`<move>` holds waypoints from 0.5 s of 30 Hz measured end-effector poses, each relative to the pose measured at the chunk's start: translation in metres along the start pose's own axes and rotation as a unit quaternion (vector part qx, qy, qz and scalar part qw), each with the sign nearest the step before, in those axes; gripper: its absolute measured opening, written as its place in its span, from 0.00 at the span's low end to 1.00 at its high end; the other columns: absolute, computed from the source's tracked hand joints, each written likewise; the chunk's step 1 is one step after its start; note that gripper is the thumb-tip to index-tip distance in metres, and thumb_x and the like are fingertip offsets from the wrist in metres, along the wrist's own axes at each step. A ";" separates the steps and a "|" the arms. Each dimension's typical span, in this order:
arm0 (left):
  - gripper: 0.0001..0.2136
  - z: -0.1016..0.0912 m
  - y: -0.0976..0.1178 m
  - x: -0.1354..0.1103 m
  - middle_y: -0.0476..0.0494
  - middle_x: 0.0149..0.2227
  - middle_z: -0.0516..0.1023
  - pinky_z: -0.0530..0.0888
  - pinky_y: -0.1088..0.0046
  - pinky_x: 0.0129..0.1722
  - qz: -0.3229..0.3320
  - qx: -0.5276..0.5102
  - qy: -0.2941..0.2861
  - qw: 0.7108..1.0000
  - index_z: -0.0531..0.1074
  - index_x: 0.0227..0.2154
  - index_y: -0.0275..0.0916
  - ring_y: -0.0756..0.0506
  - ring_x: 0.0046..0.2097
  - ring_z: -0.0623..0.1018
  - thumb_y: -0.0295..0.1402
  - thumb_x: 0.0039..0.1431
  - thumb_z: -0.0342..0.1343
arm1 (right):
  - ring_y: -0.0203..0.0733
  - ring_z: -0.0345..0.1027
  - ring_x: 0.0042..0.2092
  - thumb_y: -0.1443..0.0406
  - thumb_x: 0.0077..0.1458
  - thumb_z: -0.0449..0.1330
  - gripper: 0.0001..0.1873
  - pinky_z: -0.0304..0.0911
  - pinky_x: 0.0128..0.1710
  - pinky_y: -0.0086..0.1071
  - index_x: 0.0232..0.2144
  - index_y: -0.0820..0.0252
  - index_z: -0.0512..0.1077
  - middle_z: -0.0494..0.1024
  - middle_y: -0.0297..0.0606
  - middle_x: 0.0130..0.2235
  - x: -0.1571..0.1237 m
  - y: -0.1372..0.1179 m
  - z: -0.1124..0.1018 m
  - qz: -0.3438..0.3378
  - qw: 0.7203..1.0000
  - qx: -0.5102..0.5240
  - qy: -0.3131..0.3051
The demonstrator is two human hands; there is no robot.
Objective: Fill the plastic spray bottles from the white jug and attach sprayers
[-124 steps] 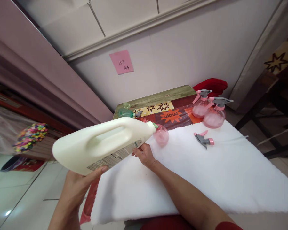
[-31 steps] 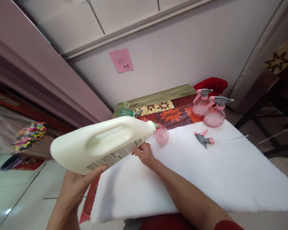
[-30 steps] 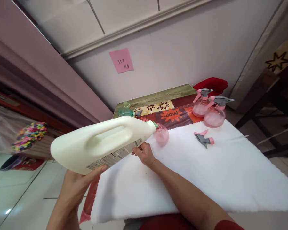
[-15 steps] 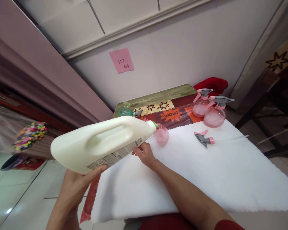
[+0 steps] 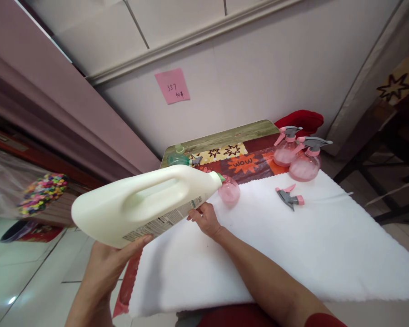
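Observation:
I hold a large white jug tipped on its side, its green spout at the mouth of a small round pink bottle that stands without a sprayer on the white cloth. My left hand cups the jug's base from below. My right hand supports the jug near its neck, fingers curled under it. A loose pink and grey spray head lies on the cloth to the right of the open bottle.
Two pink spray bottles with sprayers stand at the back right, a red cloth behind them. A green spray bottle lies at the back left on a patterned mat. A pink note is on the wall.

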State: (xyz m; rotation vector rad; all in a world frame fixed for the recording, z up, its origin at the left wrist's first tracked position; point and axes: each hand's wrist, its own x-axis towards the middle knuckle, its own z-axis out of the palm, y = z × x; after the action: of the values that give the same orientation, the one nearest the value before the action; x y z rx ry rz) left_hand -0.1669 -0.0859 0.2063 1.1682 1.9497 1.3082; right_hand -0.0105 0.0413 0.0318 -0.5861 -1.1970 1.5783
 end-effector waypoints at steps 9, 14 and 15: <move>0.32 0.001 0.001 -0.001 0.41 0.50 0.86 0.75 0.46 0.61 0.004 0.001 -0.003 1.000 0.80 0.53 0.41 0.29 0.56 0.81 0.37 0.41 0.78 | 0.46 0.79 0.29 0.46 0.52 0.66 0.21 0.72 0.28 0.35 0.33 0.57 0.76 0.82 0.38 0.26 0.000 0.003 0.000 -0.002 1.000 -0.004 0.001; 0.30 0.001 0.002 -0.001 0.40 0.50 0.86 0.77 0.49 0.59 0.000 -0.002 -0.003 1.000 0.81 0.51 0.41 0.29 0.55 0.82 0.37 0.41 0.77 | 0.47 0.79 0.30 0.45 0.53 0.65 0.22 0.73 0.28 0.35 0.34 0.58 0.76 0.82 0.39 0.27 0.000 0.003 -0.001 -0.005 1.000 -0.016 -0.001; 0.29 0.001 0.002 -0.001 0.40 0.49 0.86 0.77 0.49 0.59 -0.001 -0.002 -0.002 1.000 0.81 0.50 0.41 0.29 0.55 0.82 0.37 0.41 0.77 | 0.47 0.79 0.30 0.44 0.53 0.65 0.23 0.73 0.28 0.35 0.34 0.58 0.76 0.82 0.39 0.27 0.000 0.003 0.000 -0.005 1.000 -0.014 -0.001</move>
State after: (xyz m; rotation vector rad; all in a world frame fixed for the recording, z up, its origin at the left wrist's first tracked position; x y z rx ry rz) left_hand -0.1647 -0.0859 0.2079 1.1664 1.9435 1.3075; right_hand -0.0114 0.0418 0.0291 -0.5947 -1.2237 1.5565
